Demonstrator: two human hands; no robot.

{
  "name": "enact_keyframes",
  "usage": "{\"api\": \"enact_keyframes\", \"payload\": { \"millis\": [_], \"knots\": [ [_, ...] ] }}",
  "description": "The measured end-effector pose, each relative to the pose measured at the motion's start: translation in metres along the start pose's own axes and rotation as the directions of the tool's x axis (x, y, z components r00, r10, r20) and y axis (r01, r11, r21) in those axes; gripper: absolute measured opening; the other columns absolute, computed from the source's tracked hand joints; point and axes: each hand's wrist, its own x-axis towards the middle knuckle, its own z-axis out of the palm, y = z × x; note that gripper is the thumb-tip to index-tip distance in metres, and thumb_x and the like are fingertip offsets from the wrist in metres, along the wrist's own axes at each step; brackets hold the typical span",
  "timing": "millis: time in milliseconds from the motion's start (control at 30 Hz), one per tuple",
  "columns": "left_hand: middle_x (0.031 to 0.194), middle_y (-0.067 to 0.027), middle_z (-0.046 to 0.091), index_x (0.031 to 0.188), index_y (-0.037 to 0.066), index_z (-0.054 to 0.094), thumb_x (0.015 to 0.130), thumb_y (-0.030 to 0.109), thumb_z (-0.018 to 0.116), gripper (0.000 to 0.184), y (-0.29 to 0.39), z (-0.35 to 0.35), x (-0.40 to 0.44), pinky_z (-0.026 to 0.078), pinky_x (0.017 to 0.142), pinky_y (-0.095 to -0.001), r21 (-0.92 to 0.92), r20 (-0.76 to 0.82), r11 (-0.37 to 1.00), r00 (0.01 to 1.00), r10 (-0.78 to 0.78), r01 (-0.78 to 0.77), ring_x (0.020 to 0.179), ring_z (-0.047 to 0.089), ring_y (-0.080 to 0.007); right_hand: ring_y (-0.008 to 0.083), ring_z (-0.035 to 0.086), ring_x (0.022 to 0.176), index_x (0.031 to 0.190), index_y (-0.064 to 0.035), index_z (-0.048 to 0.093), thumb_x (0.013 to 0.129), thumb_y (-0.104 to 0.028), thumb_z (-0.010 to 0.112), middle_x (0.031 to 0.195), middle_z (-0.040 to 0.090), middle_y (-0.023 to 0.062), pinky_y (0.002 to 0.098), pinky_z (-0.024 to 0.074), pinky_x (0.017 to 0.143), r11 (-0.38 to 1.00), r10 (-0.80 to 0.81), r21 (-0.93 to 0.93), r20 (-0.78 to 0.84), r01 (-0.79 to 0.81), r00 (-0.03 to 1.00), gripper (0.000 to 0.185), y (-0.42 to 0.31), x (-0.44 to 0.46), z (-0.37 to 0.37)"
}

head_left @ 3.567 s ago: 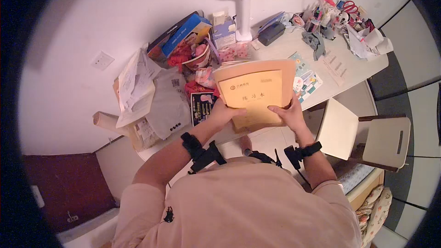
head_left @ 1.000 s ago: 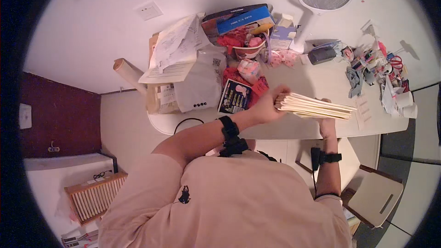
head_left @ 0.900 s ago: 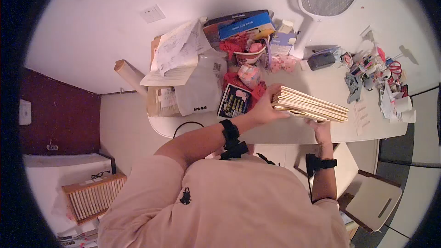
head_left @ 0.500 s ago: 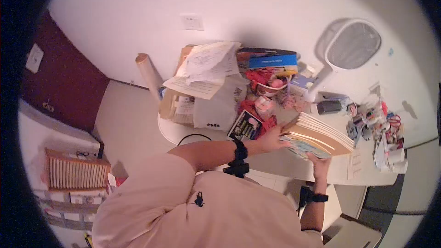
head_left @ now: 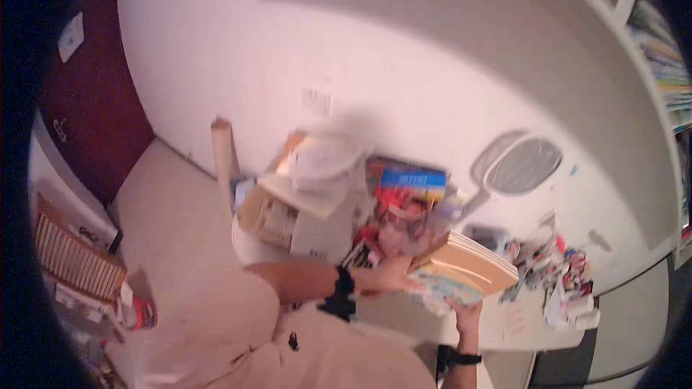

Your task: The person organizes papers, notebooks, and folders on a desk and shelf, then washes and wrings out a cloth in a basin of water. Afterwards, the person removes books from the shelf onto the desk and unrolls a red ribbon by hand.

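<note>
Between my two hands is a stack of thin books (head_left: 468, 263), held tilted over the front part of the table (head_left: 497, 324). The book at the front has a blue and yellow picture cover, and a tan cover with pale page edges shows behind it. My left hand (head_left: 393, 275) is closed on the stack's left side. Lower right, my right hand (head_left: 466, 311) grips its bottom edge, fingers partly hidden. A red-and-pink jumble of small items (head_left: 400, 220) and a blue box (head_left: 412, 180) lie just beyond. Motion blurs the view.
Papers (head_left: 317, 169) lie piled at the table's left, near a cardboard tube (head_left: 223, 158). An electric mosquito racket (head_left: 525, 166) leans on the wall. Small clutter (head_left: 562, 266) covers the table's right end. A shelf (head_left: 649, 72) with books or papers is at upper right.
My view has tilted up, so the table sits lower and the shelf at upper right shows. Both hands keep hold of the stack of books.
</note>
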Motion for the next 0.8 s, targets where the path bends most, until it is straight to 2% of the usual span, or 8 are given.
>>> {"api": "enact_keyframes", "payload": {
  "millis": [100,167,267,333,400,533,600,800],
  "knots": [
    [0.100,-0.0193,0.058,0.115,-0.005,0.043,0.069,0.034,0.075,0.068,0.103,-0.053,0.007,0.044,0.083,-0.0360,0.274,-0.261,0.950,0.940,0.221,-0.147,0.093,0.057,-0.0236,0.0189,0.059,0.090,0.108,0.0026,0.052,0.059,0.003,0.072,0.100,0.061,0.0086,0.0310,0.0480,0.080,0.997,-0.075,-0.021,0.097,0.077,0.992,0.052,-0.066,0.038,0.001],
    [0.095,-0.0195,0.059,0.114,-0.004,0.043,0.070,0.034,0.074,0.066,0.168,-0.085,0.004,0.045,0.079,-0.0352,-0.122,-0.317,0.960,0.926,0.204,-0.253,0.088,0.059,-0.0226,0.0174,0.060,0.084,0.101,0.0021,0.057,0.060,-0.005,0.078,0.092,0.064,0.0079,0.0311,0.0488,0.078,0.976,-0.188,0.141,0.168,0.165,0.968,0.046,-0.120,0.057,0.010],
    [0.091,-0.0190,0.058,0.107,-0.003,0.045,0.071,0.033,0.074,0.059,0.248,-0.111,-0.052,0.045,0.075,-0.0335,0.166,-0.459,0.945,0.826,0.327,-0.282,0.084,0.059,-0.0215,0.0180,0.060,0.084,0.100,0.0023,0.058,0.059,-0.008,0.080,0.092,0.064,0.0080,0.0304,0.0491,0.077,0.926,-0.364,0.025,0.317,0.376,0.876,0.047,-0.200,0.052,0.024],
    [0.084,-0.0165,0.059,0.100,-0.001,0.045,0.071,0.034,0.074,0.054,0.289,-0.125,-0.101,0.046,0.069,-0.0328,0.300,-0.500,0.914,0.772,0.394,-0.272,0.077,0.060,-0.0202,0.0187,0.061,0.083,0.102,0.0027,0.057,0.057,-0.011,0.081,0.092,0.064,0.0082,0.0309,0.0492,0.075,0.752,-0.613,-0.009,0.359,0.659,0.704,0.053,-0.255,0.038,0.041],
    [0.076,-0.0134,0.058,0.097,0.001,0.045,0.070,0.031,0.075,0.051,0.322,-0.140,-0.138,0.047,0.062,-0.0325,0.532,-0.531,0.789,0.606,0.593,-0.307,0.068,0.059,-0.0188,0.0194,0.060,0.083,0.104,0.0030,0.056,0.056,-0.016,0.083,0.091,0.064,0.0082,0.0327,0.0488,0.076,0.697,-0.665,-0.005,0.371,0.717,0.649,0.058,-0.314,0.013,0.062],
    [0.072,-0.0096,0.057,0.096,0.005,0.046,0.066,0.026,0.079,0.049,0.402,-0.218,-0.139,0.046,0.056,-0.0294,0.717,-0.459,0.563,0.329,0.825,-0.411,0.064,0.058,-0.0137,0.0209,0.060,0.086,0.104,0.0031,0.056,0.060,-0.021,0.081,0.091,0.064,0.0094,0.0340,0.0470,0.079,0.408,-0.891,0.102,0.264,0.907,0.371,0.056,-0.422,0.056,0.119],
    [0.073,-0.0088,0.058,0.096,0.005,0.046,0.065,0.026,0.079,0.049,0.446,-0.239,-0.160,0.046,0.056,-0.0290,0.920,-0.289,0.294,0.058,0.956,-0.258,0.066,0.058,-0.0113,0.0232,0.059,0.088,0.106,0.0045,0.055,0.066,-0.023,0.077,0.096,0.062,0.0134,0.0332,0.0462,0.079,0.320,-0.892,-0.150,0.285,0.935,0.351,0.053,-0.467,0.047,0.138],
    [0.077,-0.0141,0.060,0.094,0.006,0.046,0.066,0.023,0.078,0.046,0.548,-0.316,-0.205,0.049,0.058,-0.0314,0.979,0.164,-0.122,-0.286,0.944,0.162,0.067,0.062,-0.0275,0.0212,0.057,0.095,0.125,0.0001,0.040,0.078,-0.018,0.067,0.103,0.059,0.0138,0.0329,0.0439,0.084,0.016,-0.985,0.121,0.174,0.993,-0.005,0.057,-0.543,0.012,0.200]
  ]
}}
